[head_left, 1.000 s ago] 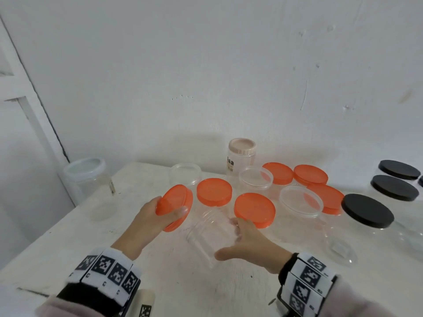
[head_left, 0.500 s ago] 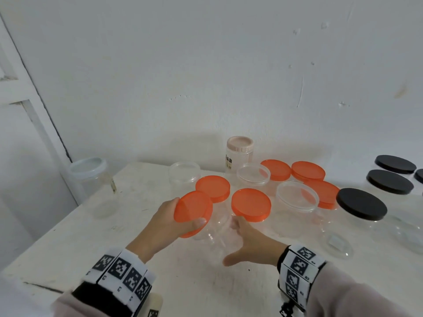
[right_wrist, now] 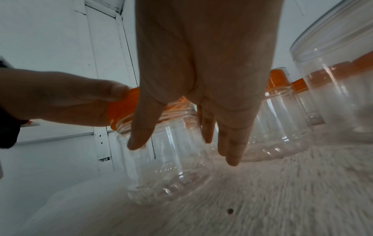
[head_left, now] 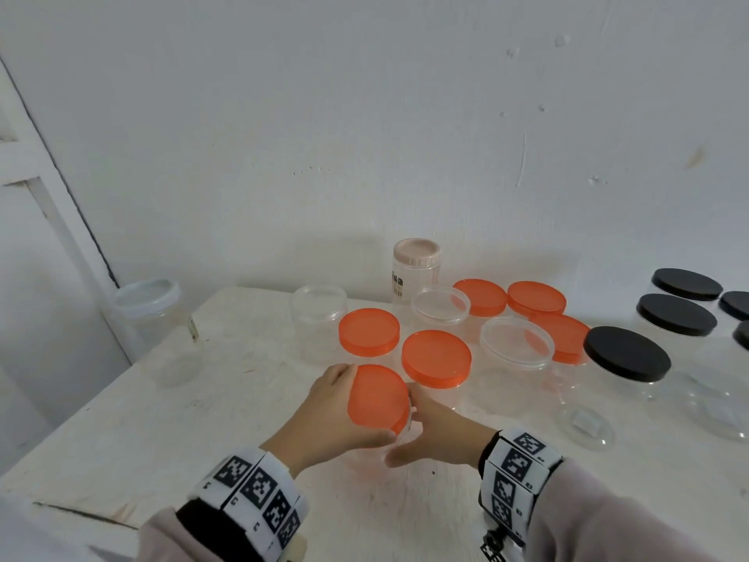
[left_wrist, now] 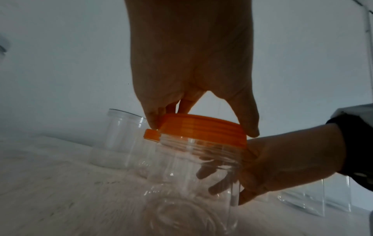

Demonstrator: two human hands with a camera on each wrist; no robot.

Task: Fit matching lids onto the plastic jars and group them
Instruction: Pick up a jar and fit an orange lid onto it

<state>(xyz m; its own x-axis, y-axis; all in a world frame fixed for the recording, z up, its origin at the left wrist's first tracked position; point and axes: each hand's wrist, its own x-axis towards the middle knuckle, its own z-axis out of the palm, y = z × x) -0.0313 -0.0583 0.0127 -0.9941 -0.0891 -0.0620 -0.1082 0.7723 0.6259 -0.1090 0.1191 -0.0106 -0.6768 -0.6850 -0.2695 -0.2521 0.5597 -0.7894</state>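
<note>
Now an orange lid (head_left: 377, 398) is being held over the mouth of a clear jar (left_wrist: 193, 172) at the near middle of the worktop (head_left: 162, 419). The lid is being gripped at its rim by the left hand (head_left: 324, 415), thumb on the near edge and fingers (left_wrist: 153, 118) curled over the far side; in the left wrist view it is sitting tilted on the jar's threaded neck, not level. The jar itself is being steadied by the right hand (head_left: 437, 432), its grip wrapped around the wall, thumb (right_wrist: 141, 126) on one side and fingers (right_wrist: 232, 143) on the other, seen through the plastic. The jar is standing upright on the worktop.

Just behind, two jars capped in orange (head_left: 369, 332) (head_left: 436, 358) are being kept close together, with three more orange-lidded ones (head_left: 535, 298) farther back. Two open clear jars (head_left: 516, 342) (head_left: 441, 305) are standing among them, another open one (head_left: 319, 306) to the left, and a slim jar with a pale pink cap (head_left: 416, 253) against the wall. Black-lidded jars (head_left: 626, 352) are being grouped on the right.
</note>
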